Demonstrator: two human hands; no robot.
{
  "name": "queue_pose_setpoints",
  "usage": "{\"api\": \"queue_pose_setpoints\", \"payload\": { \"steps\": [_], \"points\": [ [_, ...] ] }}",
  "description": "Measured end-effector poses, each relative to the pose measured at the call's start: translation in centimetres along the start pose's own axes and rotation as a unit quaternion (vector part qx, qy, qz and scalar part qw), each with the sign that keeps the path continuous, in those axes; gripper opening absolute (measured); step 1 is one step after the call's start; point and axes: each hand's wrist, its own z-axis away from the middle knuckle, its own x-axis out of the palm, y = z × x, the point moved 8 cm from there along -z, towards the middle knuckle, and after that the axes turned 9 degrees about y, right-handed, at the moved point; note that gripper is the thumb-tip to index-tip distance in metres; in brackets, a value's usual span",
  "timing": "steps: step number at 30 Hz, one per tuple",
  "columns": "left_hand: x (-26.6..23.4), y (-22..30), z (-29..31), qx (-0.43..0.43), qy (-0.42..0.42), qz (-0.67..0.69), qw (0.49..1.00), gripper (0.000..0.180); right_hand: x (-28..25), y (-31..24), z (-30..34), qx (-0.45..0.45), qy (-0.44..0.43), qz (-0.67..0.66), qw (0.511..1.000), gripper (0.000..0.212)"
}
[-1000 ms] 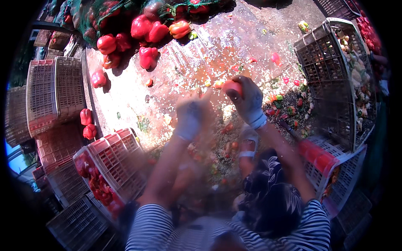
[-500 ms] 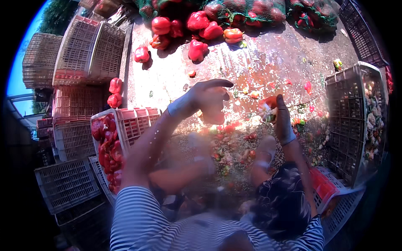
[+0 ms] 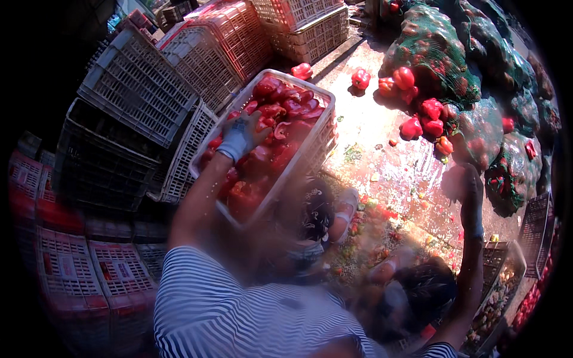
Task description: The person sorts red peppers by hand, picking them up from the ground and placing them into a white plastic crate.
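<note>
My left hand [image 3: 242,132], in a light glove, reaches over a white plastic crate [image 3: 325,122] filled with cut red bell peppers [image 3: 280,110]. Its fingers are spread and rest on the pepper pieces; I see nothing gripped in them. My right hand [image 3: 468,186], gloved and stretched forward to the right, hangs over the work floor near whole red peppers [image 3: 431,116] and an orange-red one [image 3: 443,145]. Motion blur smears its fingers, so whether it holds anything is unclear.
Stacked plastic crates [image 3: 140,83] line the left side. Green mesh sacks of peppers [image 3: 433,51] stand along the far right. Seeds and pepper scraps [image 3: 382,238] litter the ground around my feet. A crate of trimmings [image 3: 507,286] stands at the lower right.
The view has turned left. My left hand has gone from above the floor into the crate of cut peppers. My right hand, which held a cut pepper, has moved forward.
</note>
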Motion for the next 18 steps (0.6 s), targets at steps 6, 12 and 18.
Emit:
{"api": "queue_pose_setpoints", "payload": {
  "steps": [6, 12, 18],
  "points": [
    [5.3, 2.3, 2.7, -0.007, -0.048, -0.007, 0.999, 0.078, 12.0, -9.8, -0.7, -0.111, -0.065, 0.072, 0.989, 0.039],
    [4.4, -4.3, 2.7, -0.1, 0.096, 0.112, 0.984, 0.076, 31.4, -9.3, 1.2, 0.148, -0.185, -0.263, 0.935, 0.063],
    [-1.8, -2.1, 10.8, -0.205, 0.034, 0.783, 0.586, 0.061, 41.8, -7.1, 2.8, 0.091, -0.211, -0.274, 0.934, 0.065]
  ]
}}
